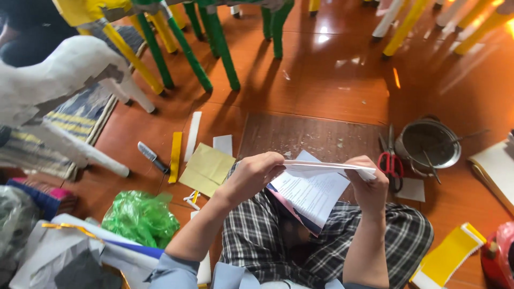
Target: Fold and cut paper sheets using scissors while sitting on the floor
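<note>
We are holding a folded white paper strip [326, 166] level above our lap, the left hand [251, 174] pinching its nine o'clock end with fingers closed tight, the right hand [369, 184] gripping the three o'clock end (printed sheets [310, 195] are lying just beneath). Red-handled scissors [391, 160] are resting on the floor [332, 80] at three o'clock, beside a metal pot [431, 143].
</note>
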